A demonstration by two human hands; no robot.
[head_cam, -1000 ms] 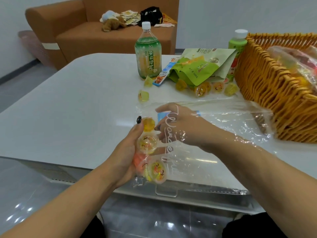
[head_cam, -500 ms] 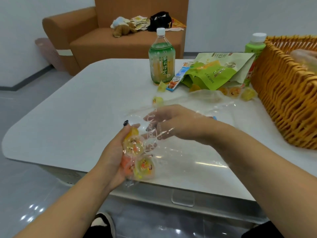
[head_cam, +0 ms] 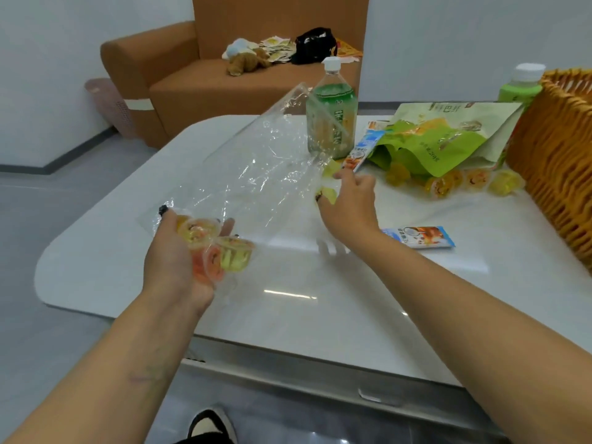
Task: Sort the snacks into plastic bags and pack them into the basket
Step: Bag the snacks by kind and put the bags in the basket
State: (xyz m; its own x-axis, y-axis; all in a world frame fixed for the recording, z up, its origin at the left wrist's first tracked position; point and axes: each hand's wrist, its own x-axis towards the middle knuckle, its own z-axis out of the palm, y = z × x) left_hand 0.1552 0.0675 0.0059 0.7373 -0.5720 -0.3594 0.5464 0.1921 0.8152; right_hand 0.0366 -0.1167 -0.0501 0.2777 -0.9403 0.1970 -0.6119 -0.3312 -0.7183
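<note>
Head view: the left hand point(head_cam: 179, 251) grips the bottom of a clear crinkled plastic bag point(head_cam: 256, 168) already holding a few round yellow and orange jelly cups point(head_cam: 221, 251). The right hand point(head_cam: 347, 200) curls over a loose yellow jelly cup point(head_cam: 328, 192) on the white table point(head_cam: 320, 315), apparently picking it up. More cups point(head_cam: 445, 184), a blue snack bar wrapper point(head_cam: 419, 237) and green pouches point(head_cam: 442, 142) remain unsorted beside the woven wicker basket point(head_cam: 557, 168), so the task is judged partly done.

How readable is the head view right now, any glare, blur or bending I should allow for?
Head view: ceiling light glares off the white table near its front edge; the clear plastic bag sparkles with highlights, hiding its outline; the right hand and jelly cup are motion-blurred; wide-angle bending curves the wicker basket.
</note>
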